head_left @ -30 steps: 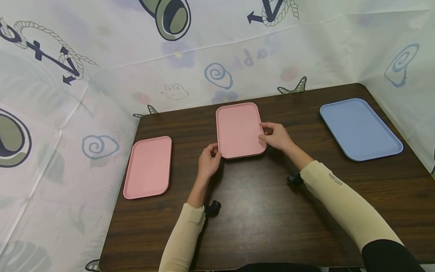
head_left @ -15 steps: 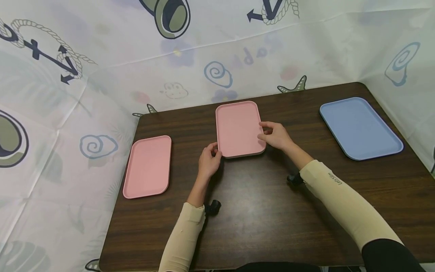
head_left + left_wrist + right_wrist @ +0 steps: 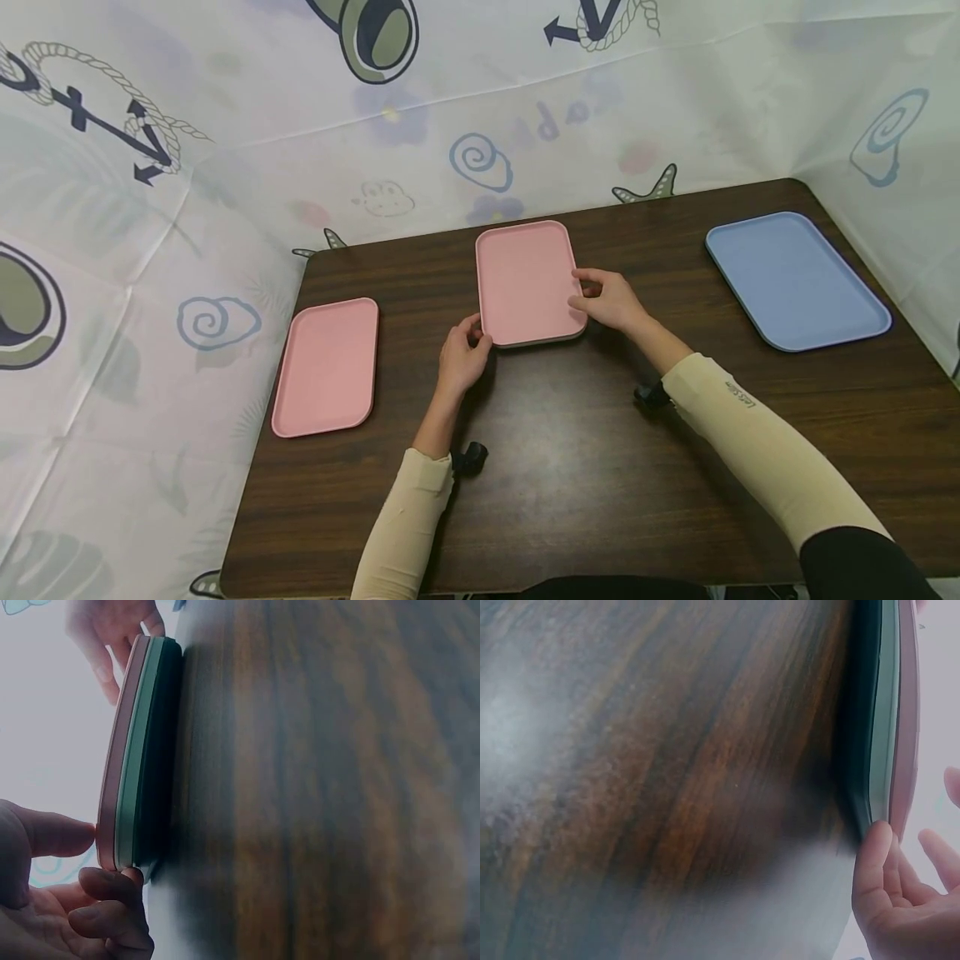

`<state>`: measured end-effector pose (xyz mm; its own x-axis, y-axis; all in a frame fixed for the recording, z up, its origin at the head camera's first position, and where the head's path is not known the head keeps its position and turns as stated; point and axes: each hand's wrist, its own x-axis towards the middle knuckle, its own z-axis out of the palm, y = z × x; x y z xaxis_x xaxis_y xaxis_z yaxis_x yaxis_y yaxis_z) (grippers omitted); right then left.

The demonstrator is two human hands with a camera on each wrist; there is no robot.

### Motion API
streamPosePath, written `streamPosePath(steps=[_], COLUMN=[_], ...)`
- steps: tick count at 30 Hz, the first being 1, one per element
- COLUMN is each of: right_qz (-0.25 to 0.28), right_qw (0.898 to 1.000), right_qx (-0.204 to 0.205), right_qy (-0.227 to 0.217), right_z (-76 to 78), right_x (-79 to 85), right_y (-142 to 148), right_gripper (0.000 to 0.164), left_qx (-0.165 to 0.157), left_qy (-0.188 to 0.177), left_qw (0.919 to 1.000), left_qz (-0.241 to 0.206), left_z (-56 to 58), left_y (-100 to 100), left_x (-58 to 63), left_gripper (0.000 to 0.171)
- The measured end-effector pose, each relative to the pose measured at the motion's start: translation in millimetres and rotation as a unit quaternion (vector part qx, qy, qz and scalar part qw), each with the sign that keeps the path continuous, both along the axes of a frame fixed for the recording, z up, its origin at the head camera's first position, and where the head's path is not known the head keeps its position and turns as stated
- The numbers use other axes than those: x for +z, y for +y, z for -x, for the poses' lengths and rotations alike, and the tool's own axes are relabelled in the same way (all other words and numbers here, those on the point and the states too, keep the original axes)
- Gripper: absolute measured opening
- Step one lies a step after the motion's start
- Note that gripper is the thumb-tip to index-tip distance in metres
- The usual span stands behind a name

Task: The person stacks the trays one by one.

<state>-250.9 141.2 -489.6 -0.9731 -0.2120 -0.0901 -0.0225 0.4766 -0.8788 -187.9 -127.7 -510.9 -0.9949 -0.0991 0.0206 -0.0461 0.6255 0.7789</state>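
At the far middle of the table, a pink tray (image 3: 528, 283) lies stacked on a green tray (image 3: 135, 757). The green one shows in the wrist views as a layer under the pink rim. My left hand (image 3: 462, 358) grips the stack at its near left corner. In the left wrist view its thumb (image 3: 67, 834) touches the pink rim, while curled fingers (image 3: 112, 915) sit at the green edge. On the opposite side my right hand (image 3: 611, 302) holds the right edge. A fingertip (image 3: 875, 840) meets the green rim in the right wrist view.
Another pink tray (image 3: 326, 367) lies at the table's left side. A larger blue tray (image 3: 798, 282) is at the far right. The dark wooden table (image 3: 585, 483) reaches back to a printed white cloth (image 3: 300, 133) hanging behind and beside it.
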Motion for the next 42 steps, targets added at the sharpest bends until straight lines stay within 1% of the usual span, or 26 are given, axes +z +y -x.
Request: streamPosePath(steps=[6, 9, 15, 19, 24, 27, 31, 33, 35, 38, 40, 42], right_qz=[-0.019, -0.014, -0.003, 0.005, 0.016, 0.02, 0.025, 0.024, 0.024, 0.023, 0.035, 0.053], right_qw=[1.0, 0.999, 0.998, 0.997, 0.996, 0.997, 0.998, 0.999, 0.999, 0.998, 0.993, 0.985], right_qx=[0.012, 0.021, 0.047, 0.06, 0.073, 0.07, 0.047, 0.031, 0.008, -0.054, -0.108, -0.162], right_qy=[0.015, 0.029, 0.05, 0.054, 0.045, 0.038, 0.03, 0.031, 0.034, 0.039, 0.029, 0.021], right_z=[-8.0, -13.5, -26.0, -35.8, -50.4, -59.4, -69.8, -74.6, -80.5, -90.4, -96.1, -99.4], right_x=[-4.1, -6.9, -10.8, -11.5, -8.6, -6.3, -5.1, -4.8, -5.1, -6.1, -5.9, -3.8], right_y=[-1, 0, 7, 13, 22, 31, 48, 59, 74, 102, 124, 146], right_gripper=[0.055, 0.055, 0.056, 0.056, 0.056, 0.054, 0.049, 0.046, 0.044, 0.04, 0.028, 0.013], left_qx=[-0.011, -0.021, -0.045, -0.058, -0.074, -0.094, -0.133, -0.161, -0.196, -0.246, -0.275, -0.294], left_qy=[-0.005, -0.015, -0.042, -0.047, -0.052, -0.056, -0.07, -0.08, -0.09, -0.097, -0.097, -0.097], left_qw=[0.9999, 0.9997, 0.9981, 0.9972, 0.9958, 0.9937, 0.9875, 0.9823, 0.975, 0.9624, 0.9537, 0.9466], left_qz=[0.002, -0.001, -0.004, 0.0, 0.012, 0.024, 0.047, 0.052, 0.055, 0.061, 0.073, 0.089], left_z=[-6.3, -11.4, -25.5, -36.9, -50.7, -54.7, -56.6, -56.8, -56.3, -54.2, -52.0, -49.5], left_y=[-3, -4, -8, -9, -3, 7, 25, 37, 50, 72, 88, 104], left_x=[-1.4, -2.1, -0.9, 0.2, -0.6, 0.2, 4.6, 7.5, 10.4, 12.3, 13.8, 14.9], left_gripper=[0.046, 0.048, 0.049, 0.046, 0.037, 0.032, 0.028, 0.027, 0.028, 0.03, 0.031, 0.033])
